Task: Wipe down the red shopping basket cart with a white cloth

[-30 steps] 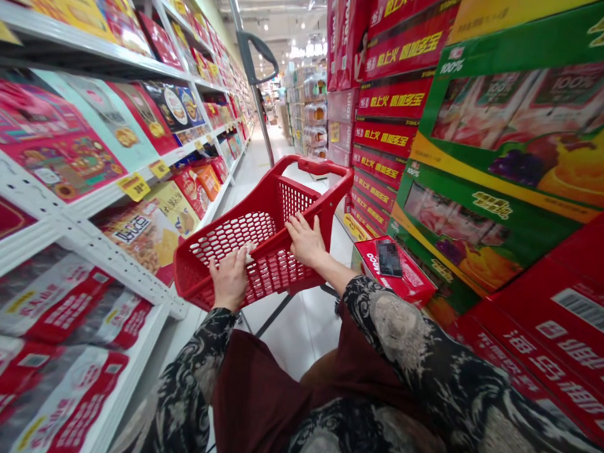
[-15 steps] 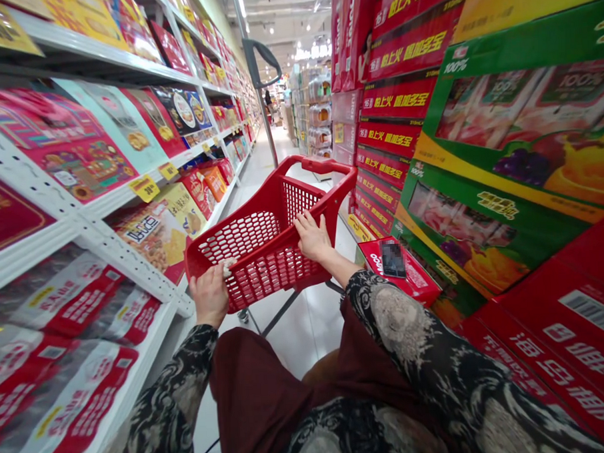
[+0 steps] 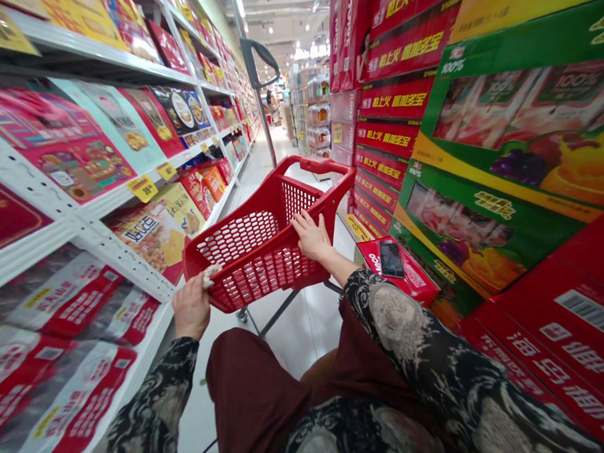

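Observation:
A red plastic shopping cart with a perforated basket stands in front of me, set at a slant on grey legs. My left hand is closed on a crumpled white wipe at the basket's near left corner. Part of the wipe is hidden behind the fingers. Over the right part of the near rim, my right hand grips the cart, its thumb apart from the fingers. The basket's visible inside holds no goods.
White shelves of boxed and bagged food line the left. Stacked red drink cartons and green juice boxes rise on the right. A phone lies on a low red box. A grey-handled pole stands beyond the cart.
My left hand has moved left and slightly down with the white wipe, along the cart's near left corner. My right hand stays on the rim, and the cart has hardly moved.

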Available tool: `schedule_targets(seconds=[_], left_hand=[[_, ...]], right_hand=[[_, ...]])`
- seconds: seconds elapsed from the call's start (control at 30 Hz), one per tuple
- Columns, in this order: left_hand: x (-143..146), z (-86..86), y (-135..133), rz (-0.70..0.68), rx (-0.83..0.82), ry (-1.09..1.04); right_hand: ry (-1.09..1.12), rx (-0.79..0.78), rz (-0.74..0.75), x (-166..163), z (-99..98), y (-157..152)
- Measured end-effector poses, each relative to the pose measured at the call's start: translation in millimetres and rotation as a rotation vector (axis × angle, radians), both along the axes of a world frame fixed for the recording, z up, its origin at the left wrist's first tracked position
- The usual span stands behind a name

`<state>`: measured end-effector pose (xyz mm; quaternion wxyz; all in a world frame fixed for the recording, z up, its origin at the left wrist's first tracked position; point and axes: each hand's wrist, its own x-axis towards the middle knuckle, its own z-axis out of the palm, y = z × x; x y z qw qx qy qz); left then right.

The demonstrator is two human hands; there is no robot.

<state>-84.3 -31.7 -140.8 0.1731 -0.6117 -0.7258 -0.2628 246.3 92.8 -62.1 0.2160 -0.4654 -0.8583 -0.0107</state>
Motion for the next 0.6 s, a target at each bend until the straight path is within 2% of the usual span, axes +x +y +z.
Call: schedule_targets(seconds=[0.13,0.4,0.5,0.6], left_hand=[[-13,-4.5,3,-0.059,0.021,-0.053],[-26,0.5,2,-0.098,0.014,-0.132],[-33,7.6,-1,-0.117,-0.031,-0.149],[-31,22.2,-5,-0.131,-0.034,-0.155]], right_hand=[[0.006,-0.010,0.005,-1,2.6,-4],[-0.008,-0.011,0.031,2,6.8,-7],[0.005,-0.014,0.031,2,5.5,-7],[0.030,-0.014,0.036,1,3.9,-7]])
